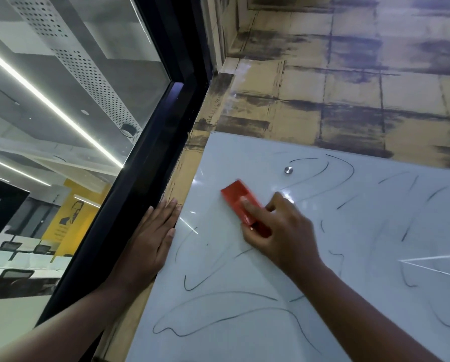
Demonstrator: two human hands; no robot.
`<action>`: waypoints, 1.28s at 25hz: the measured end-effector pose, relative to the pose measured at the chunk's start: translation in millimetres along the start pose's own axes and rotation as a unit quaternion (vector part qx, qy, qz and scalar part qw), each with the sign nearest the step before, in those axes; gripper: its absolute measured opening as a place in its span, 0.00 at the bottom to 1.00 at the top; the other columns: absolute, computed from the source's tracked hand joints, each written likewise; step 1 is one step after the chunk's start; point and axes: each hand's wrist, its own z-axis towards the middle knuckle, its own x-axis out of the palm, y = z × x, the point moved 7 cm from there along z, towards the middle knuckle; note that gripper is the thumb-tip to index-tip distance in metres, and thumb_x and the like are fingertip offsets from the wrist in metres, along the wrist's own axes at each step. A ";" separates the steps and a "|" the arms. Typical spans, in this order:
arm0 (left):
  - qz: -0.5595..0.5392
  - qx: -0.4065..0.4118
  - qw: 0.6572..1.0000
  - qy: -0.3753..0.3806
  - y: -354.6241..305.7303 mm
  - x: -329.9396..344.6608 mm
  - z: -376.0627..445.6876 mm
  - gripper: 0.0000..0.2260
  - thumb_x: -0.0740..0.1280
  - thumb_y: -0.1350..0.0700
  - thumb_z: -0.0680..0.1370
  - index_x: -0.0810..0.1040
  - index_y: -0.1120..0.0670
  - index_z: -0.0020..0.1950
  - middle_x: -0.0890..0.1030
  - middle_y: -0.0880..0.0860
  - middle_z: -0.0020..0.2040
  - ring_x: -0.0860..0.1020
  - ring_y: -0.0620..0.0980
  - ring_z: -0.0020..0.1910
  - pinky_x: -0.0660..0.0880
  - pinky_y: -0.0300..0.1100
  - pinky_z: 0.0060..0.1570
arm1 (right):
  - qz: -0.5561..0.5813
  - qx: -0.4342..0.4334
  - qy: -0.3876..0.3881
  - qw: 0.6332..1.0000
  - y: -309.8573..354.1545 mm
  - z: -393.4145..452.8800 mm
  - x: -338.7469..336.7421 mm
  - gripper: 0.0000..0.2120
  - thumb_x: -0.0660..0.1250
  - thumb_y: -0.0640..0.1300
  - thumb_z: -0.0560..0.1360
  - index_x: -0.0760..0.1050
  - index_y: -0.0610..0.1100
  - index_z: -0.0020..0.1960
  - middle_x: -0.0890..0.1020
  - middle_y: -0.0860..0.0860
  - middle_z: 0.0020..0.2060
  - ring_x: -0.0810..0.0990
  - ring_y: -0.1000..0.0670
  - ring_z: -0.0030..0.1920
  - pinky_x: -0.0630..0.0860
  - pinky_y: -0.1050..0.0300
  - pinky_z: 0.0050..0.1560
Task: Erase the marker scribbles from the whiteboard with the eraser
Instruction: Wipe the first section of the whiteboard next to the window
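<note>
A white glass whiteboard [244, 270] hangs on the wall, covered with thin black marker scribbles [218, 296] across its lower left, top and right. My right hand [284, 231] grips a red eraser [238, 198] and presses it flat on the board near the upper left corner. The eraser is motion-blurred. A patch around the eraser looks free of lines. My left hand [153, 236] lies flat with fingers together against the board's left edge and the wall strip beside it, holding nothing.
A round metal mounting stud [288, 169] sits near the board's top edge. A black window frame [145, 178] runs diagonally left of the board, with an office visible through the glass. A tan, dark-streaked wall [349, 87] surrounds the board.
</note>
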 end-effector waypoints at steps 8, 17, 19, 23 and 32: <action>-0.015 -0.010 1.000 0.005 -3.8 -1.3 -23.1 0.24 0.52 0.55 0.88 0.62 0.55 0.85 0.60 0.47 0.86 0.57 0.50 0.85 0.51 0.51 0.84 | -0.011 0.170 -0.045 0.984 -13.2 -34.0 -9.9 0.26 0.78 0.51 0.70 0.81 0.54 0.67 0.69 0.50 0.41 0.70 0.49 0.38 0.67 0.60 0.32; -0.021 -0.015 1.000 0.017 -4.2 -1.9 -40.4 0.24 0.53 0.52 0.88 0.62 0.56 0.84 0.61 0.50 0.86 0.57 0.52 0.85 0.50 0.50 0.84 | 0.027 -0.070 0.044 0.996 112.7 -68.6 36.7 0.24 0.70 0.56 0.76 0.76 0.51 0.70 0.75 0.48 0.44 0.74 0.49 0.39 0.77 0.54 0.32; -0.014 -0.012 1.000 0.014 -4.8 -2.9 -42.3 0.24 0.54 0.53 0.88 0.63 0.56 0.84 0.61 0.50 0.85 0.57 0.52 0.85 0.50 0.50 0.84 | 0.004 -0.067 0.042 0.997 100.5 -62.0 29.8 0.24 0.71 0.56 0.75 0.78 0.51 0.69 0.75 0.48 0.42 0.73 0.48 0.38 0.76 0.53 0.32; -0.009 -0.009 1.000 0.015 -8.2 -6.4 -51.2 0.24 0.54 0.55 0.88 0.63 0.56 0.84 0.61 0.49 0.86 0.57 0.52 0.85 0.51 0.51 0.84 | -0.024 0.054 -0.019 0.998 42.8 -59.0 -3.8 0.24 0.77 0.51 0.71 0.82 0.52 0.66 0.73 0.48 0.39 0.72 0.46 0.34 0.73 0.54 0.32; -0.019 -0.014 1.000 0.014 -9.9 -6.3 -61.6 0.23 0.54 0.55 0.88 0.64 0.57 0.84 0.62 0.49 0.85 0.59 0.53 0.85 0.53 0.53 0.84 | 0.018 0.159 -0.021 0.987 34.4 -81.4 -6.3 0.27 0.79 0.51 0.70 0.81 0.53 0.68 0.71 0.49 0.40 0.71 0.47 0.35 0.75 0.52 0.35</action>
